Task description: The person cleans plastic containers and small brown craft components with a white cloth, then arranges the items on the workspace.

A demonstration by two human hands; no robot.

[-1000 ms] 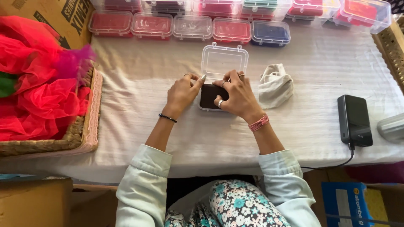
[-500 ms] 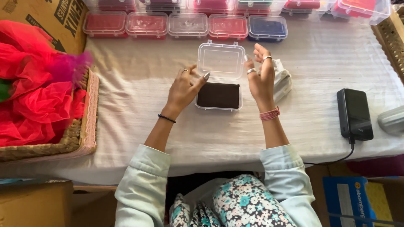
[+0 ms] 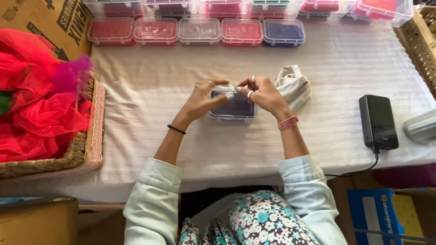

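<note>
A basket of red cloth (image 3: 41, 104) sits at nine o'clock. The left hand (image 3: 202, 100) and right hand (image 3: 263, 93) curl on the small clear box (image 3: 232, 106) mid-table — press both lid edges down evenly, I think.

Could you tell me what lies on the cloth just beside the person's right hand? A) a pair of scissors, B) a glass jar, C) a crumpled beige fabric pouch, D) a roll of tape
C: a crumpled beige fabric pouch lies beside the right hand, which, with the left hand, rests on the clear plastic box with its dark contents.
</note>
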